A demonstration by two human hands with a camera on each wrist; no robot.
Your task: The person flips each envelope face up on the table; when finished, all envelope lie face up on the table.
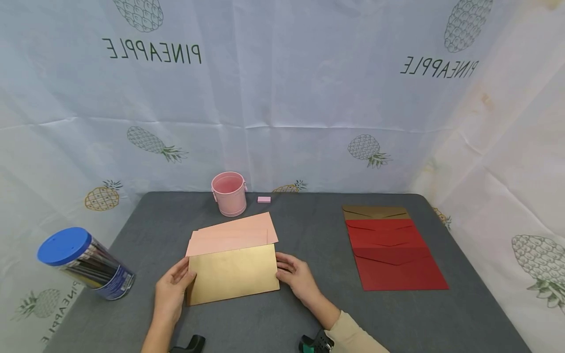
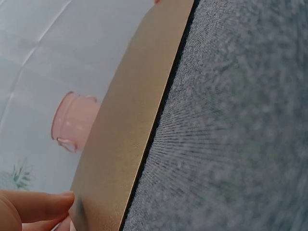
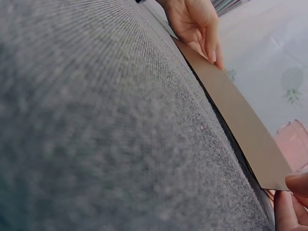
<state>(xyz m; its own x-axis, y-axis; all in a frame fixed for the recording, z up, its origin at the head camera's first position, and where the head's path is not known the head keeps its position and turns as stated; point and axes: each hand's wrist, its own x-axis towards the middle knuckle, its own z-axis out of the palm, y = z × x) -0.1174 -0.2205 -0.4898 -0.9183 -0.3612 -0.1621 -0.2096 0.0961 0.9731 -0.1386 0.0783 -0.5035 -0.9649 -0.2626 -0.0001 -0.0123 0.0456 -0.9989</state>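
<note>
A gold envelope (image 1: pixel 234 274), plain side up, is between my two hands near the middle of the table. My left hand (image 1: pixel 169 289) pinches its left end; in the left wrist view the left thumb (image 2: pixel 48 204) lies on the corner. At the opposite end, my right hand (image 1: pixel 297 279) pinches the right edge, and the right thumb (image 3: pixel 297 183) presses on top with fingers beneath. In the head view, pink envelopes (image 1: pixel 234 230) overlap one another just behind the gold one, which covers their front part.
Red envelopes (image 1: pixel 401 272) overlap a darker gold envelope (image 1: pixel 375 212) on the right. A pink bucket (image 1: pixel 229 193) and small pink block (image 1: pixel 264 199) stand at the back. On the left is a clear jar with a blue lid (image 1: pixel 65 246), holding pencil-like sticks.
</note>
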